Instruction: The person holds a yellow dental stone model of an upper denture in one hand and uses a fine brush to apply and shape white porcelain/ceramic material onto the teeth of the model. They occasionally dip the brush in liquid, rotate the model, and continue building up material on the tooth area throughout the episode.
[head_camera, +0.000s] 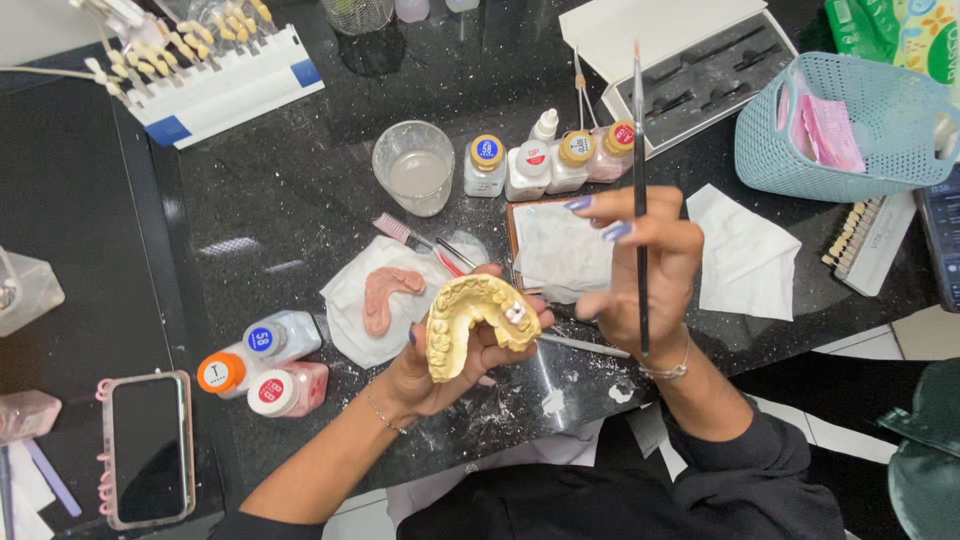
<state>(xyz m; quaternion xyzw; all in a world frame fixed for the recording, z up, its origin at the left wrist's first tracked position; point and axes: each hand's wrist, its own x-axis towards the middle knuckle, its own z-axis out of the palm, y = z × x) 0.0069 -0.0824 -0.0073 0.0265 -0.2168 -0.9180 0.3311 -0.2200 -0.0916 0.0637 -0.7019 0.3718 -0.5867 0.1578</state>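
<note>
left hand (440, 375) cupped yellow dental cast (472, 322) at frame centre, fingers curled round it | right hand (640, 270) pinched thin brush (639, 190) upright, just right | pink cast (385, 297) on tissue, left of centre

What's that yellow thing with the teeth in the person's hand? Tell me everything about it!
The yellow dental cast is a horseshoe-shaped model of a row of teeth, and it looks like hard, chalky plaster. Bumpy teeth run all along its curve. Near one end sit a couple of whiter teeth. The left hand cups it from below, over the black speckled table, with its arch pointing away from the person. Nothing else touches it.
</note>
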